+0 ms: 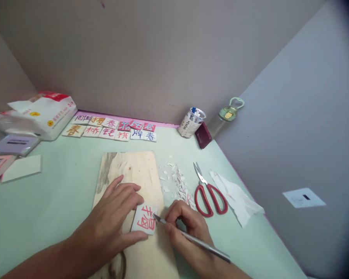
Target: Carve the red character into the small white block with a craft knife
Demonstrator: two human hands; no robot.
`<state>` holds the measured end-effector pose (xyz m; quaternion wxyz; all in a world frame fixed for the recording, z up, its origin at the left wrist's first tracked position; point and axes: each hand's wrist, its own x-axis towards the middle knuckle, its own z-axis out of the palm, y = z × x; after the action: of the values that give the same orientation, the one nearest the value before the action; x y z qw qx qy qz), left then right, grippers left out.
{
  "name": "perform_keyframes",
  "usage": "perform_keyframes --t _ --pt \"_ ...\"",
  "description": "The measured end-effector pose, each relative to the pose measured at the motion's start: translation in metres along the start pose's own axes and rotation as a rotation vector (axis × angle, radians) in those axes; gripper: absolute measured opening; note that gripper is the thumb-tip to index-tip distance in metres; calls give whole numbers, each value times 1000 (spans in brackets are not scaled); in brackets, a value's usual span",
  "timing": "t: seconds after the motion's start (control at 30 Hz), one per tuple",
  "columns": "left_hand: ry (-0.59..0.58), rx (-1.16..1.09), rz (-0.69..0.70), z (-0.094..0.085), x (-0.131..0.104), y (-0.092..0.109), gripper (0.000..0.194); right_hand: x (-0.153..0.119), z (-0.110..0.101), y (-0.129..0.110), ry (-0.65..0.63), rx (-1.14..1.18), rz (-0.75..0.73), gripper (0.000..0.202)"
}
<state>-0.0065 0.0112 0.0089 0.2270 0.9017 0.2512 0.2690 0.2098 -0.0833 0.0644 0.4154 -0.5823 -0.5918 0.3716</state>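
Note:
A small white square tile (pixel 139 221) with a red handwritten character lies on a wooden board (pixel 142 166). My left hand (pixel 113 213) grips it by its edges, thumb at the near side and fingers at the far left corner. In my right hand (pixel 189 232) is a craft knife (pixel 200 243) with a slim metal handle, held like a pen. Its blade tip is at the tile's right part, by the red strokes. White shavings (pixel 178 182) are scattered just right of the board.
Red-handled scissors (pixel 211 197) and a crumpled tissue (pixel 238 197) lie to the right. Two rows of lettered tiles (pixel 107 133) line the back, near a can (pixel 191 123), a dark red box (pixel 203 135) and a bottle (pixel 225 118). A tissue pack (pixel 46 120) stands back left.

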Motion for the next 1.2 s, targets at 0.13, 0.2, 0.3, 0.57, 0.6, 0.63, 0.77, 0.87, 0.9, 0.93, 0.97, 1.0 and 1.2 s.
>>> perform_keyframes --t 0.13,0.2,0.3,0.57,0.6,0.63,0.77,0.87,0.9,0.93,0.97,1.0,1.2 --pt "-5 -2 -2 -1 0 1 49 1 0 0 -20 -21 -8 15" --pt "-3 -1 -2 -1 0 1 48 1 -2 -1 -49 -51 -24 15" --pt "2 2 -3 0 -1 0 47 3 -7 -4 -129 -96 -34 14" --pt "8 -2 7 2 1 -1 47 5 -13 -10 -201 -118 -41 14" --pt "11 0 6 2 1 -1 48 5 -13 -10 -207 -120 -43 14" --pt "14 2 3 2 1 0 48 5 -14 -10 -213 -119 -40 14" --pt "24 10 -8 2 1 0 46 5 -14 -11 -224 -101 3 14" --pt "30 17 -19 2 0 0 43 5 -13 -11 -219 -96 21 14" --pt "32 19 -20 2 0 0 43 4 -13 -10 -218 -96 21 14" --pt "34 19 -19 2 0 0 44 4 -13 -10 -218 -96 22 14" --pt "38 19 -18 2 0 0 44 4 -13 -10 -218 -95 26 14" --pt "41 18 -16 2 0 0 45 4 -13 -10 -218 -92 33 14" --pt "31 13 -7 2 1 1 47 3 -12 -8 -212 -41 64 13"
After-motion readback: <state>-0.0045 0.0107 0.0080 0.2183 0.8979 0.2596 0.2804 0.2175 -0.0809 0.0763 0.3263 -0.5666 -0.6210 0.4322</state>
